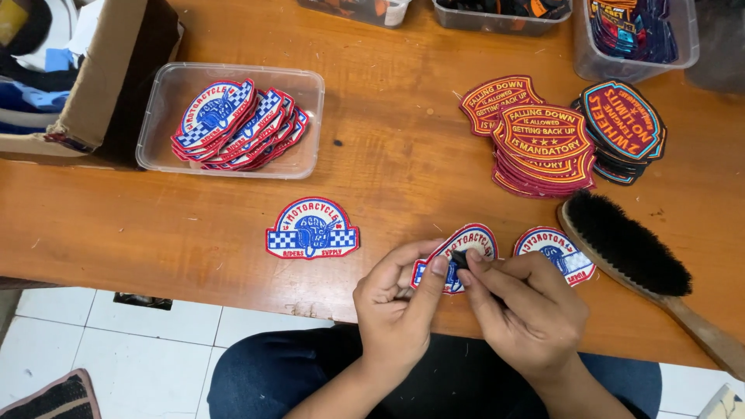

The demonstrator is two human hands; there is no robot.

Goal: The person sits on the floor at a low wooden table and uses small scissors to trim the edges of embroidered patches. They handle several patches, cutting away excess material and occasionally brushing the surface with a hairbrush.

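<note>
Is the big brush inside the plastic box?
No, the brush lies on the bare wooden table, far from the clear plastic box that holds a stack of patches.

Near the wooden table's (pixel 388 124) front edge, the left hand (pixel 400 306) and right hand (pixel 528 306) pinch a blue-and-red embroidered patch (pixel 466 242); a bristle brush (pixel 628 242) lies just right.

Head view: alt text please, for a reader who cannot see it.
Two bare hands, left hand and right hand, hold a round embroidered patch over a wooden table. Nearby lie loose patches, red patch stacks, a brush and a patch-filled plastic tub.
</note>
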